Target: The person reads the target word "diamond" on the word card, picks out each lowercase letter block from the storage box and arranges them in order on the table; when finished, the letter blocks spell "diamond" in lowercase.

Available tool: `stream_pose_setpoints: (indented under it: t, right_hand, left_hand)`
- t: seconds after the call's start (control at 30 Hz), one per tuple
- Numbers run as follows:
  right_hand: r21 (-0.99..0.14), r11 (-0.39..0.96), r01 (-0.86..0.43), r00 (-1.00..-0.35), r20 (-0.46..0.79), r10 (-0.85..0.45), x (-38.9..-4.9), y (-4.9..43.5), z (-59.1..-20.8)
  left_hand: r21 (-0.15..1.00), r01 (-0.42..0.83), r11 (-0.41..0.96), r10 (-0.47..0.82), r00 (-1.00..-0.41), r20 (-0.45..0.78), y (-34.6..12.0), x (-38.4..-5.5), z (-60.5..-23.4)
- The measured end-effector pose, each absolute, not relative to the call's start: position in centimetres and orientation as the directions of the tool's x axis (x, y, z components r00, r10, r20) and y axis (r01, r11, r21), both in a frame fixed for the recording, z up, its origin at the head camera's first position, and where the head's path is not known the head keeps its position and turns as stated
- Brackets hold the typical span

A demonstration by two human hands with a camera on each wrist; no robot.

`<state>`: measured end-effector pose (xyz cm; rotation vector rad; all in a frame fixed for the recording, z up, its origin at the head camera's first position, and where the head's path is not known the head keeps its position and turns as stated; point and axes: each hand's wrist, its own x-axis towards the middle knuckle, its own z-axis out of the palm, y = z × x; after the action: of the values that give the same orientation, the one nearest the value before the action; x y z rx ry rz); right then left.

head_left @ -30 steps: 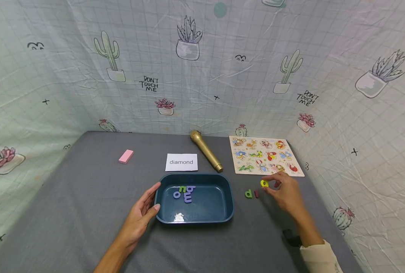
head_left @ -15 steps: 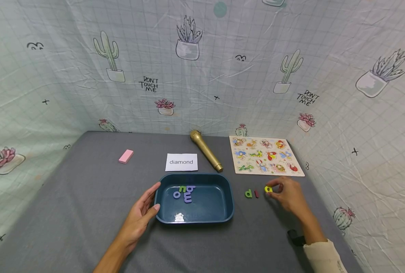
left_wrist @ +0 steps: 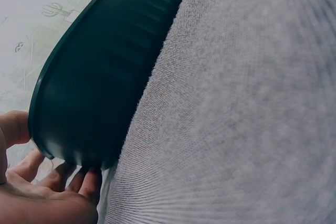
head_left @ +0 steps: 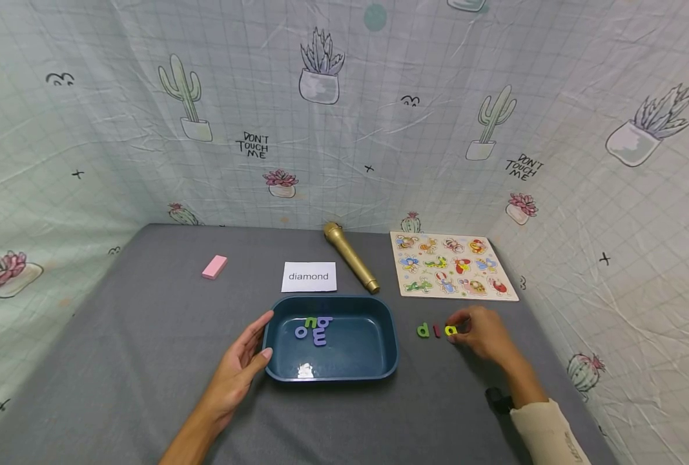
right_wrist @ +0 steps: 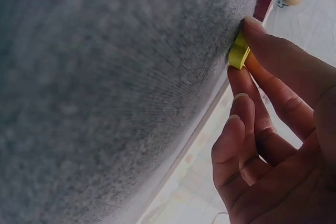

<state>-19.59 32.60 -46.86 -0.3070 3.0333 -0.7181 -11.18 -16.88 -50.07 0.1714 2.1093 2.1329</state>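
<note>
Right of the frame's centre, our right hand (head_left: 483,332) has brought its pinched yellow letter (right_wrist: 239,57) beside the red letter (head_left: 436,331), so we count three in line, while our left hand (head_left: 236,371) holds the blue tray (head_left: 356,356).

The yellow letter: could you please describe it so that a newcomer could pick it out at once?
Start at the dark blue tray, then look right across the grey cloth to a row of three letters. The yellow letter is at the right end, pinched by the right hand. Its bright colour sets it apart from the dark red letter and green letter on its left.
</note>
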Motion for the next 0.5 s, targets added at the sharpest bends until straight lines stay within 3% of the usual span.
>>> stream_pose_setpoints:
  t: [0.5]
  right_hand:
    - [-0.431, 0.883, -0.187, -0.98, 0.025, -0.195, -20.15, 32.35, -47.01]
  left_hand:
    - [1.0, -0.014, -0.018, 0.182, -0.983, -0.01, -16.96, -11.18, -50.12]
